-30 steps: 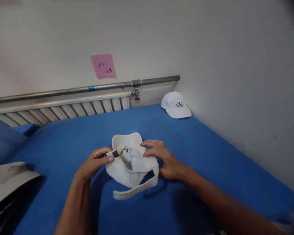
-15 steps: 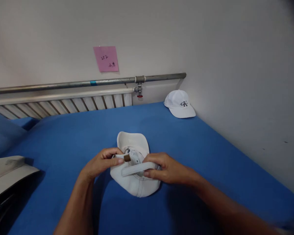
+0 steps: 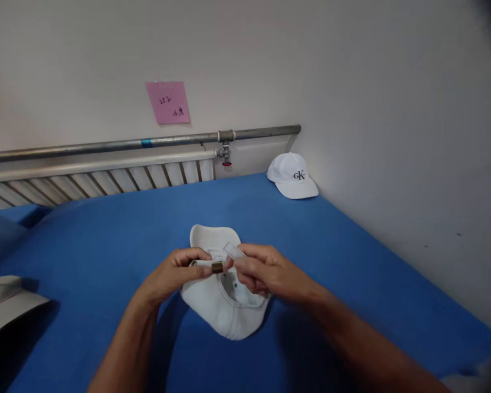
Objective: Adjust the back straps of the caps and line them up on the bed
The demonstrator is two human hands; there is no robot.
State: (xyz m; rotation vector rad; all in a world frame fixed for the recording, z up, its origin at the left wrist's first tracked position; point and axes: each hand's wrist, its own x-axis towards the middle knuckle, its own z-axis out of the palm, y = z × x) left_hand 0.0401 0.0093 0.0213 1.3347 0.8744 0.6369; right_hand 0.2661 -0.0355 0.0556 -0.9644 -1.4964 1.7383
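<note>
A white baseball cap point(image 3: 225, 314) lies upturned on the blue surface, its brim point(image 3: 215, 237) pointing away from me and its back opening towards me. My left hand point(image 3: 174, 275) pinches the left side of the back opening, right beside a brass-coloured buckle point(image 3: 217, 267). Between the thumb and fingers of my right hand point(image 3: 270, 270) is the cap's white strap point(image 3: 233, 251), its free end sticking up to the left, close to the buckle. The strap is not through the buckle as far as I can see. My right fingers hide part of the cap's inside.
A second white cap point(image 3: 292, 176) with dark letters rests at the far right corner by the wall. Part of another pale cap point(image 3: 14, 300) shows at the left edge. A radiator point(image 3: 106, 180), a metal pipe point(image 3: 180, 140) and a pink note point(image 3: 167, 103) are behind the blue-covered surface point(image 3: 118, 229).
My right hand has lifted the strap's free end from across the back opening and brought it up near the buckle. My left hand keeps its pinch. The view has shifted slightly.
</note>
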